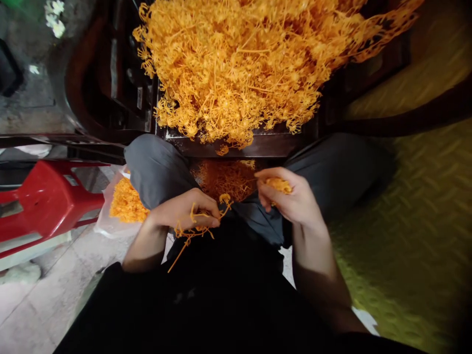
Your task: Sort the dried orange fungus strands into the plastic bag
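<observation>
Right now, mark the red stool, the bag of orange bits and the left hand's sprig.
red stool (47, 201): head view, on its slanted side.
bag of orange bits (104, 219): head view, on its clear wall.
orange sprig (193, 232): head view, on the stems under the left hand (184, 211).

Straight ahead of you stands a dark wooden table (258, 145), its glossy front edge catching a little light while the dark frame at its left end sinks into shadow. Left of the table you see a red plastic stool (44, 201) over a pale tiled floor (47, 300), and farther back on that side a rough grey ground (29, 98) with a few small white flowers (55, 17). Right of the table a yellow-green covering (413, 236) with a raised diamond pattern spreads out, crossed near the table by a dark curved rail (424, 115).
</observation>
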Available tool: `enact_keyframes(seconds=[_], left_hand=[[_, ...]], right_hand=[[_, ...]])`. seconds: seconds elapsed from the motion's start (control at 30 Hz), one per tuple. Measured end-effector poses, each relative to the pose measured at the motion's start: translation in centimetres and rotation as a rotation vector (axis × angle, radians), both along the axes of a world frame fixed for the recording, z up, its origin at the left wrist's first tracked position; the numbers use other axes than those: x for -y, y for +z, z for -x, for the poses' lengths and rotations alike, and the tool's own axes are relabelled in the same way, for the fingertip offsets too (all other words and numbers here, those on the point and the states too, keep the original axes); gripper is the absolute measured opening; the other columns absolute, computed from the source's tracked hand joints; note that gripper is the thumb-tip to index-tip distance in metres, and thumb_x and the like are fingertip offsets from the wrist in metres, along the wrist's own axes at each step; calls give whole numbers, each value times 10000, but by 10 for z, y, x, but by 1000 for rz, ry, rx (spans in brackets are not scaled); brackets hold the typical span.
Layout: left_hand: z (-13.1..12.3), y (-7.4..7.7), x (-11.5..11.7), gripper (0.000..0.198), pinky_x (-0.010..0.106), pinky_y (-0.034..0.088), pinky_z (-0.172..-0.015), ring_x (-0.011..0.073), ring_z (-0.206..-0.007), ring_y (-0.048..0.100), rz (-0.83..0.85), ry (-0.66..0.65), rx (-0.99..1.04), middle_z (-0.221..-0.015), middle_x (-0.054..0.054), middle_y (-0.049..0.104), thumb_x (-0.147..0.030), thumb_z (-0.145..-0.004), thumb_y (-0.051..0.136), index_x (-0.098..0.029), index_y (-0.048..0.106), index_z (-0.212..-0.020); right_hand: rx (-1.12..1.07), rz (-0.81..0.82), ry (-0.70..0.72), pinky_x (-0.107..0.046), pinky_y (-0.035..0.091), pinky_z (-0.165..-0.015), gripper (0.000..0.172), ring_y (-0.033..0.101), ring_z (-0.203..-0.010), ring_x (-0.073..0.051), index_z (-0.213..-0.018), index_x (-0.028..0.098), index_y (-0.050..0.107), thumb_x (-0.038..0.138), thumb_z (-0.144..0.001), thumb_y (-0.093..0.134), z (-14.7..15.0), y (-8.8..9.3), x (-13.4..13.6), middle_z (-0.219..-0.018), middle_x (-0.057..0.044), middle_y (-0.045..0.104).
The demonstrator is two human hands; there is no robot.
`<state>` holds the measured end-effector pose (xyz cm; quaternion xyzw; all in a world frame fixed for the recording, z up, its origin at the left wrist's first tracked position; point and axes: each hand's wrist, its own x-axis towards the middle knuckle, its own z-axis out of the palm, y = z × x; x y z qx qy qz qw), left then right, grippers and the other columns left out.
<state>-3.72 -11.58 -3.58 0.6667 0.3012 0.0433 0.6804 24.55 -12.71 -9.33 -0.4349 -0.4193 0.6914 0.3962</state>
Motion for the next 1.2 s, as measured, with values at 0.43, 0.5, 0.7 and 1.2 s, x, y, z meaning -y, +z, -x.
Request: enact_keyframes(seconds=[0.43, 0.5, 0.7, 1.2], left_hand=[[-3, -16, 12, 166, 240, 453, -604, 144, -663, 659, -5, -343, 59, -750, 52, 746, -138, -892, 674, -196, 768, -767], [4, -20, 16, 174, 237, 450, -615, 136, -663, 655, -63, -263, 0, -761, 48, 747, -154, -916, 653, -186, 764, -787], [13, -36, 33, 199, 246, 443, -632, 141, -684, 654, -145, -248, 9, -783, 54, 754, -150, -933, 620, -171, 745, -780], [58, -78, 52, 219, 275, 386, -628, 121, -612, 547, -200, -97, 277, -662, -2, 624, -94, -868, 588, -186, 631, -674]], right_hand=[[59, -48, -586, -198, 314, -360, 194, 482, -452, -71, -829, 218, 706, 383, -895, 784, 5, -2, 17, -758, 15, 661], [234, -44, -398, -211, 362, -389, 194, 534, -485, -87, -931, 198, 773, 390, -918, 757, 4, -1, 15, -819, -33, 723], [460, -63, -274, -217, 391, -439, 349, 516, -497, -78, -1243, 214, 765, 383, -946, 692, 14, -24, 16, -959, -53, 774], [1745, 63, 591, -370, 537, -906, 540, 749, -1107, -354, -1261, 78, 750, 429, -1087, 378, 105, -103, -37, -1142, -287, 757]])
